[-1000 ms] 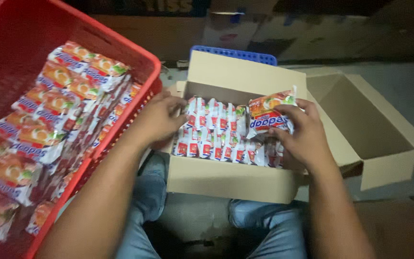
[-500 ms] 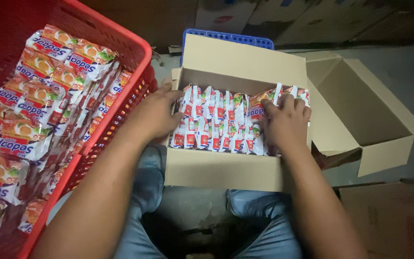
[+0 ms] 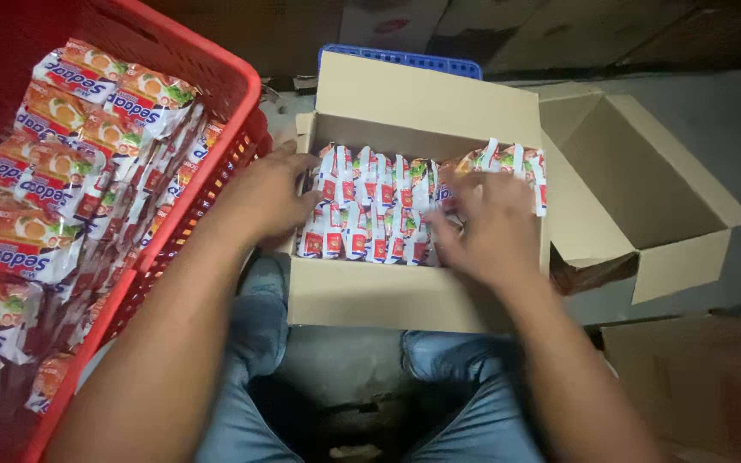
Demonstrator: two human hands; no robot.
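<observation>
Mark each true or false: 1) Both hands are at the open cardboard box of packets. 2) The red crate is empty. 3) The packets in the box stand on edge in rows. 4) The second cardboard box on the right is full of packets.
1) True: the left hand rests at the left wall of the cardboard box and the right hand lies on the packets in the box.
2) False: the red crate holds many packets.
3) True.
4) False: the second box shows only bare cardboard inside.
</observation>
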